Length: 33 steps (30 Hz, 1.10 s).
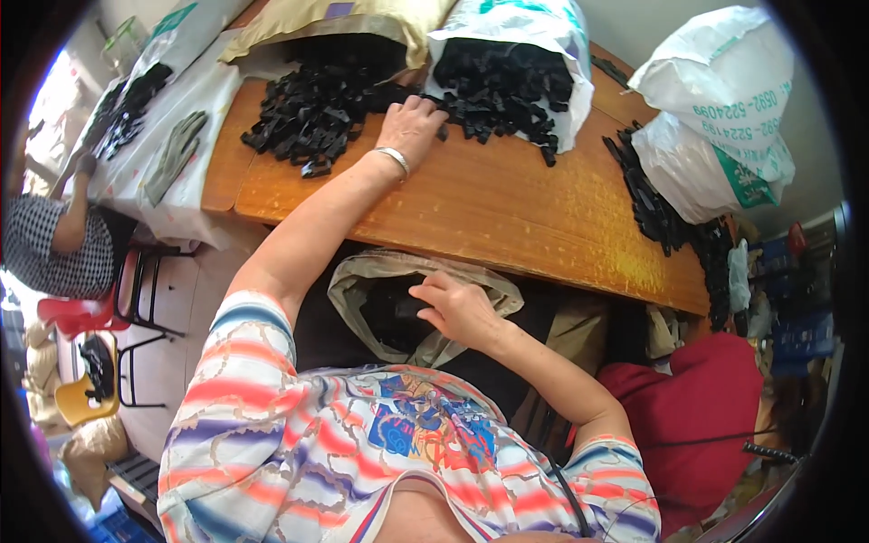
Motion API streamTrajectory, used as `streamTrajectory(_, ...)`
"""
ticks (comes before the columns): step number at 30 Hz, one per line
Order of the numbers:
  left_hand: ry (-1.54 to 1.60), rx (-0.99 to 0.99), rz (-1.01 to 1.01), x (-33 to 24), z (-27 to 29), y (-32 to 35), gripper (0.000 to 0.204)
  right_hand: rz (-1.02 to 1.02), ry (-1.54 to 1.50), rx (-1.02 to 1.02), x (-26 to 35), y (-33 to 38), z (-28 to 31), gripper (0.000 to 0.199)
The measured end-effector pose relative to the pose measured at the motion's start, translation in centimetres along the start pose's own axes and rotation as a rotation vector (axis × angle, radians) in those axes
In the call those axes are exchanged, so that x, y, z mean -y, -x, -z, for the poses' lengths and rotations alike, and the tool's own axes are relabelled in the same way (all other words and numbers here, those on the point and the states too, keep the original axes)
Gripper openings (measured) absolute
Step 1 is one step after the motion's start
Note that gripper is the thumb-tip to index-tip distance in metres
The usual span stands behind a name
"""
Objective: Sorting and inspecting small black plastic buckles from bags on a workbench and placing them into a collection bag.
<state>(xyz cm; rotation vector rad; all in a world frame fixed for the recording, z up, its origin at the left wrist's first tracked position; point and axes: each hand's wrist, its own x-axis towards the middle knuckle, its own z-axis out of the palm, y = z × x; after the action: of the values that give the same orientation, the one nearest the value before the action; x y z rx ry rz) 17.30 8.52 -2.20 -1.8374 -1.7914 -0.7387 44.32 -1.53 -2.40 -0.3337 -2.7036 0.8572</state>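
My left hand [412, 129], with a silver bangle at the wrist, reaches over the wooden table to the edge of a loose pile of small black pieces [312, 118]. Its fingers curl down, and a small black piece [442, 132] shows at its side. The pile spills from a tan sack [362, 20]; beside it, more black pieces [498, 86] lie in the mouth of a white sack [579, 81]. Over an open beige bag [348, 288] at my lap hangs my right hand [460, 309], its thumb and fingers apart and nothing visible between them. Dark contents show inside that bag.
The wooden table's [507, 213] near edge runs just beyond the beige bag. On the right stands a white sack [715, 109] near long black strips [647, 195]. At the left, a person in a checked top [59, 244] sits by a covered table holding a grey glove [176, 156].
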Motion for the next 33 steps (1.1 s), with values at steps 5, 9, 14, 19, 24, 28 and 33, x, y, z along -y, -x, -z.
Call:
streamTrajectory(5, -0.006, 0.145, -0.070, -0.3, 0.6, -0.5, 0.013, 0.037, 0.124, -0.366, -4.2, -2.2, 6.3, 0.012)
streamTrajectory(9, 0.053, 0.274, -0.124, -3.2, 2.1, 0.2, 0.006, -0.347, 0.307, -0.570, -12.7, -4.1, 11.9, 0.016)
streamTrajectory(14, 0.132, 0.404, -0.113, -5.0, 3.8, 1.4, 0.005, -0.540, 0.552, -0.506, -18.0, -8.1, 14.6, 0.028)
streamTrajectory(19, 0.422, 0.332, 0.083, -5.8, 4.6, 3.0, 0.020, -0.636, 0.785, -0.243, -20.2, -9.8, 15.3, 0.030)
streamTrajectory(24, 0.485, 0.203, 0.204, -4.9, 4.4, 5.2, 0.025, -0.578, -0.417, -0.344, -16.0, -9.3, 13.1, 0.027)
streamTrajectory(28, 0.522, 0.230, 0.238, -4.7, 4.1, 5.2, 0.026, -0.339, 0.067, -0.353, -11.9, -7.1, 9.9, 0.021)
streamTrajectory(33, 0.528, 0.229, 0.249, -4.6, 4.1, 5.1, 0.025, -0.448, 0.355, -0.335, -9.9, -7.4, 9.7, 0.025)
